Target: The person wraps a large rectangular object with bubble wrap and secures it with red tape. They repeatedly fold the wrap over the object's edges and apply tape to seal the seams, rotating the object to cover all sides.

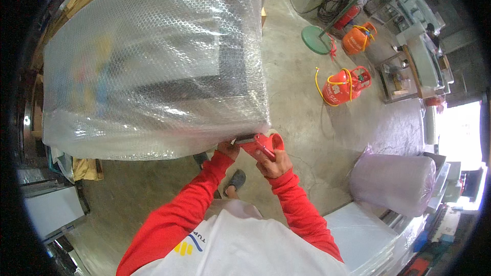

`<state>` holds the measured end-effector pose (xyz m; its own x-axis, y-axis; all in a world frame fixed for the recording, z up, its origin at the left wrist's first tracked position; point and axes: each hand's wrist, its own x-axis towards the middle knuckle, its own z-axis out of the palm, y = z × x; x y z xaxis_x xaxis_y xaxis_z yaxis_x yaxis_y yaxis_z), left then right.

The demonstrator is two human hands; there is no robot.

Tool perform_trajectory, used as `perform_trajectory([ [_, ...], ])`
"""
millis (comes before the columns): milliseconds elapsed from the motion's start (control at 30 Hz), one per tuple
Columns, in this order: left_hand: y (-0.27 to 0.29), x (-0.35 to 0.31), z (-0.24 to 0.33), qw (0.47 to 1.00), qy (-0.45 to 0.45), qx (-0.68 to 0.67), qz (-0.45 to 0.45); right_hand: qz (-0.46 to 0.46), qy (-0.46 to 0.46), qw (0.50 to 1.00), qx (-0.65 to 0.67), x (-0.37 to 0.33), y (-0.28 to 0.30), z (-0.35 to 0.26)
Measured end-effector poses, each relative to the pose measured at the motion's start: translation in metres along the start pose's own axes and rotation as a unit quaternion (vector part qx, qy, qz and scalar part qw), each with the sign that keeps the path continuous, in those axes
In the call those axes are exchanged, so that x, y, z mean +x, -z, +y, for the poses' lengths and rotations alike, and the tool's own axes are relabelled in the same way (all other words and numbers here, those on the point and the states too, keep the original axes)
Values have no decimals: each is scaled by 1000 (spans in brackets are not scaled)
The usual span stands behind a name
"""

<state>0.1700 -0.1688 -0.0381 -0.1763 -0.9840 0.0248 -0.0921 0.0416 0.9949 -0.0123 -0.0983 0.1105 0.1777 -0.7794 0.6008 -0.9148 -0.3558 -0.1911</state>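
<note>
A large flat item wrapped in clear bubble wrap [153,66] fills the upper left, with a dark frame-like shape showing through. At its near right corner, my right hand [276,164] grips a red tape dispenser [258,145] by the handle. The dispenser's dark front end points left, close to the wrap's lower edge. My left hand [228,149] is curled at that front end, just below the wrap; its fingertips are partly hidden, so what they pinch is unclear.
Two gas cylinders, one red [340,88] and one orange [356,39], stand to the right with yellow hoses. A green round base with a pole [316,40] is beside them. A big bubble wrap roll [391,183] and white sheets [358,232] lie at lower right.
</note>
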Motion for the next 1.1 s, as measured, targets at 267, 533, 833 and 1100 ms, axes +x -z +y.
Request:
perform_trajectory([
  [267,11,7,66,994,20,109,-8,-99,-75,992,-3,-17,4,32],
  [533,33,12,208,985,-28,153,-76,-76,-51,995,26,-34,-19,55],
  [833,-23,-2,167,720,-399,525,-217,-330,-192,923,-41,-54,-18,98],
  [1100,-78,87,75,345,-206,857,-323,-310,-338,878,-139,52,-142,67],
])
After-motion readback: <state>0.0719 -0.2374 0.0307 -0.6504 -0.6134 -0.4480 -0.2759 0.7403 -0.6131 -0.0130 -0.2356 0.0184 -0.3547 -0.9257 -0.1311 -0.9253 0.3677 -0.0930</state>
